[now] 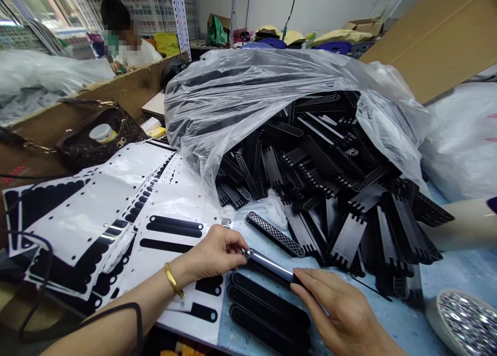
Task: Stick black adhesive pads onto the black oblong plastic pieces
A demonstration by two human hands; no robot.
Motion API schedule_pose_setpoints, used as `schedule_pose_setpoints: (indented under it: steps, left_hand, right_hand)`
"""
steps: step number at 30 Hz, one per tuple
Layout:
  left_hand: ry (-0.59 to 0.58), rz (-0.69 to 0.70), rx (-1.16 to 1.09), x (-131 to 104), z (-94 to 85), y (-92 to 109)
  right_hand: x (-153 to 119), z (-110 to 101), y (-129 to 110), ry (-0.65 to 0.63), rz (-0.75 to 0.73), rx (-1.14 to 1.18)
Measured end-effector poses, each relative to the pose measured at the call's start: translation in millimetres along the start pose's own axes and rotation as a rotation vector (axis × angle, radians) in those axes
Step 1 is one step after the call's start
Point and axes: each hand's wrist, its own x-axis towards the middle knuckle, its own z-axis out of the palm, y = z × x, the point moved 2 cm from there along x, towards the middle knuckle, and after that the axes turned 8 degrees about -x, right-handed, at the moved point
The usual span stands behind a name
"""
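Observation:
My left hand [221, 248], with a gold bracelet at the wrist, pinches the left end of a glossy dark strip [269, 264]. The strip's right end is between the thumb and fingers of my right hand [336, 304]. Just below it, several black strips [267, 309] lie side by side on the blue table. A black piece with a lattice pattern [275, 234] rests above the held strip. White sheets with black stickers [171, 211] spread out under and beside my left forearm.
A clear plastic bag [233, 92] spills many black plastic parts [349, 237] over the table. At the lower right stands a bowl of shiny metal pieces [466, 314]. A brown handbag [97, 138] is at left; a person [134, 48] sits behind the wooden board.

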Motion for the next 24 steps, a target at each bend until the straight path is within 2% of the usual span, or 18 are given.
schedule_pose_setpoints:
  steps: [7, 24]
  left_hand:
    - [0.008, 0.011, -0.004, 0.7, 0.2, -1.7]
    - [0.019, -0.006, 0.027, -0.2, 0.6, 0.8]
  right_hand:
    - [-1.4, 1.0, -2.3, -0.083, -0.012, -0.066]
    - [-0.6, 2.5, -1.8, -0.099, -0.042, -0.120]
